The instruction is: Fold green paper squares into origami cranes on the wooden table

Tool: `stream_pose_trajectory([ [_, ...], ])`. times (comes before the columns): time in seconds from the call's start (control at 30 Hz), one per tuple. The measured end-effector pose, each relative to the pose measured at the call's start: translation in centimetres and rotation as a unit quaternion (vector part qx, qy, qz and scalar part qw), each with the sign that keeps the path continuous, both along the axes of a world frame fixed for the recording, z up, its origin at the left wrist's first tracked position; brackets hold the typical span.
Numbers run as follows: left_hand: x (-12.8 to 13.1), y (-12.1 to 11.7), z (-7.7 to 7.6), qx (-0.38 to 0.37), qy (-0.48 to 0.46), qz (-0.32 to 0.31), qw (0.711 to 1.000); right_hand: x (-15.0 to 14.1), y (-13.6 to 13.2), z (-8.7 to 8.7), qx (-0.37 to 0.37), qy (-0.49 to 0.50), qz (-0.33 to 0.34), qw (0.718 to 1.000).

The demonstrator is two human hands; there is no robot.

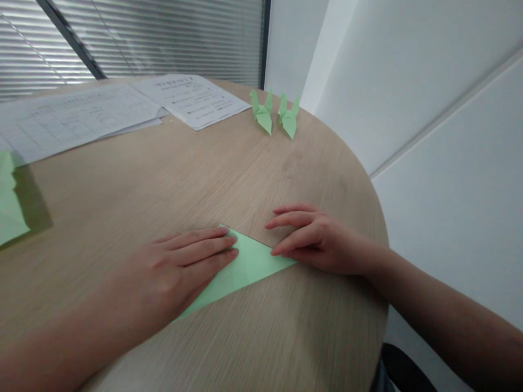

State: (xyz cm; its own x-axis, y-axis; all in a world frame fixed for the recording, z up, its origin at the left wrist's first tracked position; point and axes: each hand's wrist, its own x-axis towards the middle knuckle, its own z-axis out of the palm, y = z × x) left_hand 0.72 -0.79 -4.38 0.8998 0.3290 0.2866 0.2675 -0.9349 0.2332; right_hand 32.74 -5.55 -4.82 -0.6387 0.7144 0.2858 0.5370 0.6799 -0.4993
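A pale green sheet of origami paper (pixel 249 261), folded into a triangle, lies flat on the table with its long edge toward me. My left hand (pixel 183 267) rests palm down over its left part, fingers stretched out and pressing on the paper, so that part is hidden. At the right corner is my right hand (pixel 322 237); its index fingertip touches the paper near the upper edge. The other fingers of that hand are spread just above the tabletop, and its thumb is mostly hidden.
Two folded green paper cranes, a left one (pixel 262 113) and a right one (pixel 289 117), stand near the far edge of the round wooden table (pixel 171 185). Printed sheets (pixel 196 100) lie at the back left. Another green paper piece (pixel 10 204) sits at the left edge. A white wall (pixel 449 179) borders the right.
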Motion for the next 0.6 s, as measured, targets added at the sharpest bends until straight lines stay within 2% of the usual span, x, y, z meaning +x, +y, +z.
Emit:
stream_pose_trajectory([
  [0.3, 0.3, 0.0, 0.0, 0.031, -0.011, 0.009, 0.999, -0.1, -0.1, 0.3, -0.016, -0.014, -0.003, 1.0],
  [0.6, 1.5, -0.7, 0.6, 0.002, -0.003, 0.063, 0.998, 0.1, -0.8, 1.6, -0.023, -0.075, -0.003, 0.997],
])
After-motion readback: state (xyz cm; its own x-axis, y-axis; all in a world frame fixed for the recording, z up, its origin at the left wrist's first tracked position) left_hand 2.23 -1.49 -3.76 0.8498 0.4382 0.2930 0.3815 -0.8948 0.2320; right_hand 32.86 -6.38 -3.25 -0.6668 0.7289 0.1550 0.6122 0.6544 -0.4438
